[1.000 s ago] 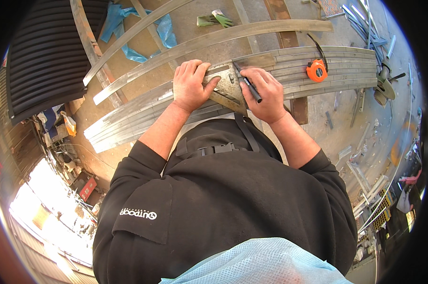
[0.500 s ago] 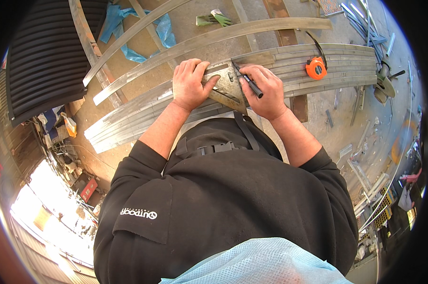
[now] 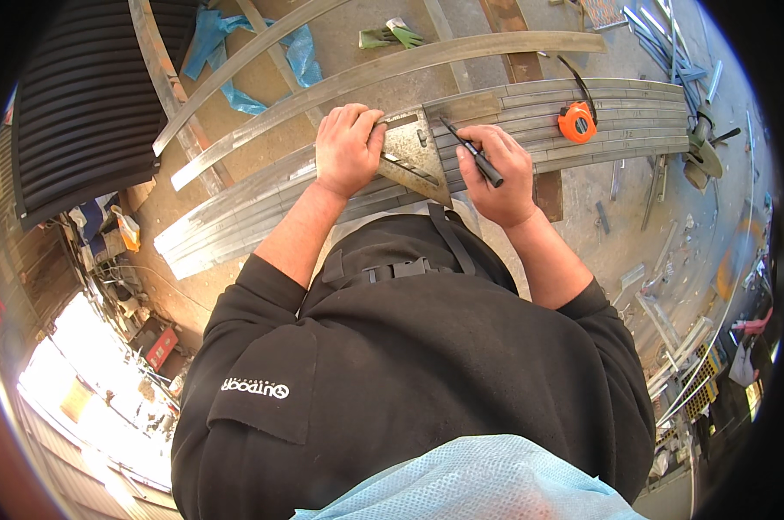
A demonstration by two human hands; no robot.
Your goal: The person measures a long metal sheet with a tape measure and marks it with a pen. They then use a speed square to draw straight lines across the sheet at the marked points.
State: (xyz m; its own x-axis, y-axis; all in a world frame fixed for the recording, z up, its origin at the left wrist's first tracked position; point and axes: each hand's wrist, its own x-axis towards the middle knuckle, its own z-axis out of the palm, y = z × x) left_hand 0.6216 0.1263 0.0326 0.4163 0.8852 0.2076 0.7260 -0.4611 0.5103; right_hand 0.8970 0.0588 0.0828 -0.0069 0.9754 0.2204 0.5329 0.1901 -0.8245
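Note:
My left hand (image 3: 350,149) is closed around the left part of a worn metal set square (image 3: 416,149), which lies across a row of grey metal bars (image 3: 583,143). Between the fingers of my right hand (image 3: 501,180) is a black marker pen (image 3: 476,156), tilted with its tip up and left, just right of the square's upright edge. I cannot tell whether the tip touches metal. Short dark lines cross several of the bars to the right. An orange tape measure (image 3: 576,122) with a black strap sits on the bars, right of my right hand.
Long flat metal strips (image 3: 392,69) lie beyond the bars over crossing supports. Past them are green-and-grey work gloves (image 3: 392,35) and blue plastic sheeting (image 3: 302,56). An angle grinder (image 3: 702,152) is by the bars' right end. Black corrugated sheets (image 3: 89,113) stand at far left.
My right hand and the marker have moved right, away from the square's edge. My left hand's thumb has drawn in toward its fingers. The square stays put.

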